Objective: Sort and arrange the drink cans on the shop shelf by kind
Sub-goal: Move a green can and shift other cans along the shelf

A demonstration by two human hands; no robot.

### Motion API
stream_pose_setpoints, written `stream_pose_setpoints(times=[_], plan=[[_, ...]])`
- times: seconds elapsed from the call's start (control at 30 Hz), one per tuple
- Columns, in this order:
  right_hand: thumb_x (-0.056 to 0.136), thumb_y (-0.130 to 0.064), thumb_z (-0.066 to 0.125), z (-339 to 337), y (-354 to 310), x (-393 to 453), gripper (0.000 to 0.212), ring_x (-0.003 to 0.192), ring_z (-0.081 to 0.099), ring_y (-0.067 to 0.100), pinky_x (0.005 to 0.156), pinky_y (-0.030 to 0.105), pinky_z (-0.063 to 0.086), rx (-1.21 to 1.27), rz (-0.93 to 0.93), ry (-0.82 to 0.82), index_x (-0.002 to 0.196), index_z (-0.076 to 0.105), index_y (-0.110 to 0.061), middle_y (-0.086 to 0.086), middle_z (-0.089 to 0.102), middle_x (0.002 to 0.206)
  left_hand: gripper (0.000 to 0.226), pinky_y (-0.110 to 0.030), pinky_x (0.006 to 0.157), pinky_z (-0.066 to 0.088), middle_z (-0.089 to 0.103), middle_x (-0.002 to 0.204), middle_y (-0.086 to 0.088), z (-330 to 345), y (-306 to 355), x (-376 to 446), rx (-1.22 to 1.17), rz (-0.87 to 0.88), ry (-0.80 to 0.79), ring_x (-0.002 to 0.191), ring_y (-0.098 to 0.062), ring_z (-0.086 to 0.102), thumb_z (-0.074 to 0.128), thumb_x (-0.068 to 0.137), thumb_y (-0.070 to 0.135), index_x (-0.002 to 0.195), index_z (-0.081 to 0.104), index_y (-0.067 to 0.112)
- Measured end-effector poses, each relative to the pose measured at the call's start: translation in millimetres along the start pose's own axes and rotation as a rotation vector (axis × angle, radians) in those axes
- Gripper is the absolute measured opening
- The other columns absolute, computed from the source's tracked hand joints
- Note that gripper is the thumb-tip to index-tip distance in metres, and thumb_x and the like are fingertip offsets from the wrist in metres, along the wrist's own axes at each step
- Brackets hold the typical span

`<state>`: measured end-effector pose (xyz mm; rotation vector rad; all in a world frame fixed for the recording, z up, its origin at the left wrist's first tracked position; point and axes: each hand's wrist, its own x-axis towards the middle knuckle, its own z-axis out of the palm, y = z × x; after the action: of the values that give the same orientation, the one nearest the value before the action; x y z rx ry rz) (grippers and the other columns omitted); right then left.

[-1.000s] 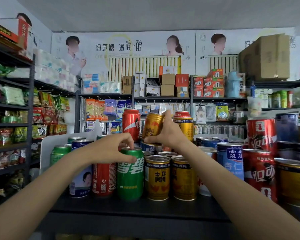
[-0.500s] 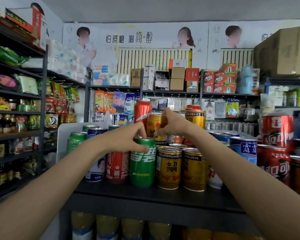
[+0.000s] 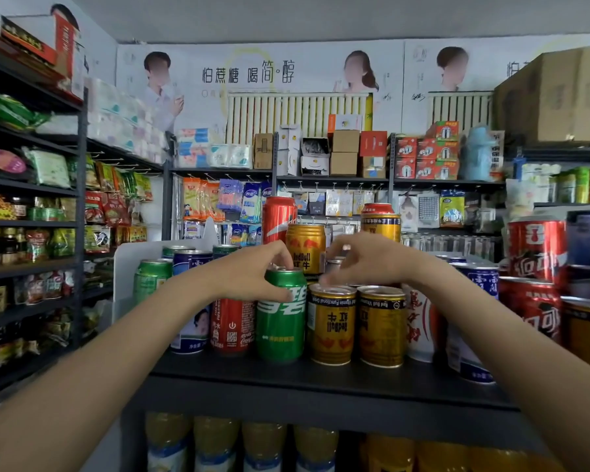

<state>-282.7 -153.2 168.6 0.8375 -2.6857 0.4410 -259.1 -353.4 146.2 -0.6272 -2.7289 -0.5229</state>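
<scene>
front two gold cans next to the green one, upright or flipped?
Flipped. The print on both gold cans reads upside down; they stand on the shelf.

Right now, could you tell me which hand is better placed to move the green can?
Left. The left hand already grips the green can by its top, while the right hand hovers empty above the gold cans.

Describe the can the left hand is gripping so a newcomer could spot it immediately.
Start at the dark shelf crowded with drink cans in the foreground and follow its front row. The green can stands there upright, with the left hand gripping its top rim. A red cola can stands to its left and two short gold cans to its right; it is the only tall green one between them.
</scene>
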Motion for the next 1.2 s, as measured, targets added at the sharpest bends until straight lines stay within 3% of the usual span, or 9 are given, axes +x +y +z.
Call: stream_pose_setpoints(times=[0.07, 0.27, 0.4, 0.5, 0.57, 0.67, 0.83, 0.97, 1.2], plan=[[0.075, -0.051, 0.068, 7.1, -2.4, -8.4, 0.07, 0.108, 0.05, 0.016, 0.099, 0.037, 0.041, -0.088, 0.008, -0.16, 0.132, 0.041, -0.022, 0.0, 0.052, 0.127, 0.044, -0.033, 0.093, 0.042, 0.057, 0.115, 0.001, 4.7, 1.8, 2.1, 0.107, -0.012, 0.019, 0.105, -0.016, 0.053, 0.068, 0.077, 0.044, 0.105, 0.04, 0.024], [0.067, -0.06, 0.07, 31.4, -1.7, -5.0, 0.086, 0.136, 0.022, 0.03, 0.112, 0.058, 0.008, -0.366, 0.048, -0.156, 0.139, 0.031, -0.031, 0.007, 0.032, 0.141, 0.047, -0.043, 0.112, 0.011, 0.061, 0.112, 0.001, 10.5, 0.6, 5.4, 0.261, -0.024, 0.077, 0.112, -0.017, 0.053, 0.067, 0.073, 0.053, 0.097, 0.035, 0.028], [0.061, -0.053, 0.077, 14.2, -3.2, -18.1, 0.07, 0.114, 0.033, 0.019, 0.107, 0.049, 0.027, -0.232, -0.047, -0.046, 0.119, 0.046, -0.028, 0.001, 0.038, 0.115, 0.047, -0.043, 0.113, 0.011, 0.06, 0.115, 0.002, 9.2, 2.5, 3.8, 0.261, -0.029, 0.062, 0.115, -0.018, 0.051, 0.067, 0.074, 0.051, 0.099, 0.035, 0.027], [0.046, -0.047, 0.084, -14.8, -4.6, -34.2, 0.074, 0.111, 0.046, 0.02, 0.091, 0.042, 0.049, 0.244, -0.083, 0.195, 0.106, 0.045, -0.027, 0.0, 0.043, 0.115, 0.043, -0.043, 0.114, 0.011, 0.056, 0.119, 0.005, 10.5, 6.0, 0.1, 0.272, -0.025, 0.069, 0.117, -0.017, 0.049, 0.066, 0.077, 0.047, 0.102, 0.038, 0.026], [0.049, -0.038, 0.084, -31.8, -5.8, -43.4, 0.078, 0.102, 0.054, 0.015, 0.082, 0.029, 0.052, 0.554, -0.086, 0.447, 0.111, 0.041, -0.019, -0.005, 0.048, 0.107, 0.038, -0.038, 0.106, 0.028, 0.051, 0.118, 0.011, 6.3, 15.5, -4.0, 0.058, 0.005, 0.179, 0.115, -0.011, 0.047, 0.064, 0.079, 0.042, 0.106, 0.043, 0.025], [0.048, -0.041, 0.079, -39.6, -9.0, -49.2, 0.084, 0.104, 0.053, 0.012, 0.09, 0.026, 0.047, 0.838, -0.105, 0.655, 0.116, 0.035, -0.018, -0.004, 0.05, 0.108, 0.051, -0.034, 0.099, 0.04, 0.057, 0.124, 0.0, -6.3, 43.8, -7.8, -0.743, -0.002, 0.235, 0.111, -0.013, 0.056, 0.056, 0.078, 0.047, 0.12, 0.049, 0.019], [0.064, -0.032, 0.082, -12.7, -12.6, -55.0, 0.071, 0.096, 0.053, 0.0, 0.077, 0.008, 0.045, 0.664, -0.177, 0.76, 0.112, 0.032, -0.017, -0.004, 0.049, 0.108, 0.044, -0.033, 0.09, 0.052, 0.066, 0.108, -0.015, -7.4, 70.9, -6.1, -1.173, 0.008, 0.149, 0.1, -0.023, 0.066, 0.06, 0.071, 0.041, 0.106, 0.053, 0.017], [0.062, -0.039, 0.083, 7.0, -0.3, -57.1, 0.07, 0.101, 0.052, 0.015, 0.077, 0.018, 0.046, 0.455, -0.155, 0.731, 0.11, 0.034, -0.022, 0.002, 0.049, 0.112, 0.041, -0.034, 0.097, 0.046, 0.063, 0.107, -0.008, -9.4, 66.1, -9.2, -0.951, -0.004, 0.161, 0.105, -0.023, 0.061, 0.061, 0.07, 0.041, 0.103, 0.055, 0.017], [0.066, -0.052, 0.074, 21.8, 21.9, -71.0, 0.087, 0.102, 0.055, 0.013, 0.092, 0.029, 0.043, 0.123, -0.089, 0.309, 0.136, 0.029, -0.025, -0.004, 0.061, 0.112, 0.054, -0.027, 0.078, 0.049, 0.057, 0.108, 0.003, 0.1, 65.1, 7.5, 0.07, 0.039, -0.023, 0.097, -0.012, 0.056, 0.06, 0.077, 0.051, 0.121, 0.047, 0.023]])
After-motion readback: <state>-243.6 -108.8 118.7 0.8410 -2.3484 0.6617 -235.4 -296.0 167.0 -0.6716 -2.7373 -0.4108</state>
